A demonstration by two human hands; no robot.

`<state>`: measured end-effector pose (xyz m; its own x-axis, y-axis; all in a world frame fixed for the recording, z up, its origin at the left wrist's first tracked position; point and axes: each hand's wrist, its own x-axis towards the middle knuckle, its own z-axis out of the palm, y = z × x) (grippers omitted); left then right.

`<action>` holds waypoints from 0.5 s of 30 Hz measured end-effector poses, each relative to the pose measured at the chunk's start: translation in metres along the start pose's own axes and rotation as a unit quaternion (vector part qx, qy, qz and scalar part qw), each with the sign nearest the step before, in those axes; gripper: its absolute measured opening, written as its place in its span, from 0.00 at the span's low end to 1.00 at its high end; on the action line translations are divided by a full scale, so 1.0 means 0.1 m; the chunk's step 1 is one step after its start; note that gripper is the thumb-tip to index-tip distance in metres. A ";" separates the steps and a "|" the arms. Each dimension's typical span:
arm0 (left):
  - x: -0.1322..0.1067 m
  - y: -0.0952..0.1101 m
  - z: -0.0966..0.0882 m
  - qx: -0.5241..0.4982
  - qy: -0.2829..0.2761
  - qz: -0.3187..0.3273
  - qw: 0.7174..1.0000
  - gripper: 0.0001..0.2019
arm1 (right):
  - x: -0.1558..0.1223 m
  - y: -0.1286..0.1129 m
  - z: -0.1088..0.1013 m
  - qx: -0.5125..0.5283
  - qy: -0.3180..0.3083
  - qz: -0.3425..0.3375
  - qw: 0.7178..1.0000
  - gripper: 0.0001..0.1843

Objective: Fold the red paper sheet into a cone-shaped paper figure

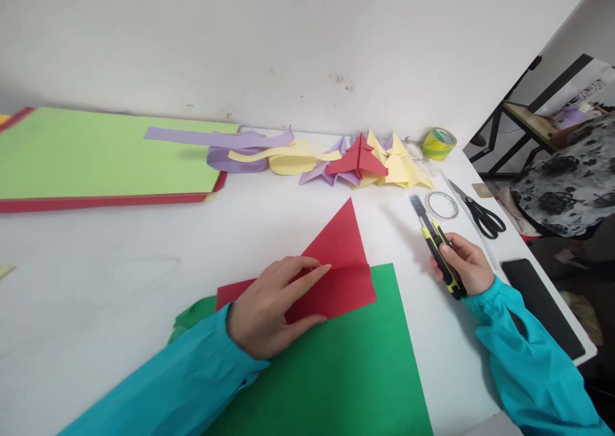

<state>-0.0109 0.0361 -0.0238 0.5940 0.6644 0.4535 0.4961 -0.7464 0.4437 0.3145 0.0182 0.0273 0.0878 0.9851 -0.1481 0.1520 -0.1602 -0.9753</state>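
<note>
My left hand (278,305) lies with fingers stretched across a folded sheet of red paper (341,241), pressing it down. One corner of the red paper rises to a point away from me. Beneath it rests a large green sheet (346,365), with a crumpled green piece (195,314) at its left side. Over the table to the right, my right hand (464,263) is closed around a yellow and black utility knife (442,257). The knife points up and to the left, its tip near a roll of clear tape (442,205).
Black scissors (483,218) and a dark phone-like slab (542,308) lie along the right table edge. Against the wall are folded paper shapes (360,157), curled paper strips (259,148), a yellow-green tape roll (438,143) and light green sheets (115,154). A person in patterned clothing (567,173) is at right.
</note>
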 end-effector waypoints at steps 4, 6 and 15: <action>0.00 -0.02 0.00 0.000 -0.001 0.004 1.000 0.27 | -0.03 0.00 0.01 -0.054 -0.008 0.003 0.999 0.19; 0.00 -0.02 0.00 0.004 -0.001 0.006 1.000 0.27 | -0.04 0.00 0.02 -0.076 -0.022 0.001 0.997 0.20; 0.02 0.00 -0.02 0.008 -0.020 -0.003 1.000 0.29 | -0.01 0.13 -0.10 -0.364 -0.017 -0.135 0.921 0.19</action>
<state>-0.0109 0.0370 -0.0213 0.6159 0.6668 0.4196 0.5099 -0.7434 0.4330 0.3263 0.0147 0.0165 -0.0786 0.9946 0.0672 0.7857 0.1033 -0.6099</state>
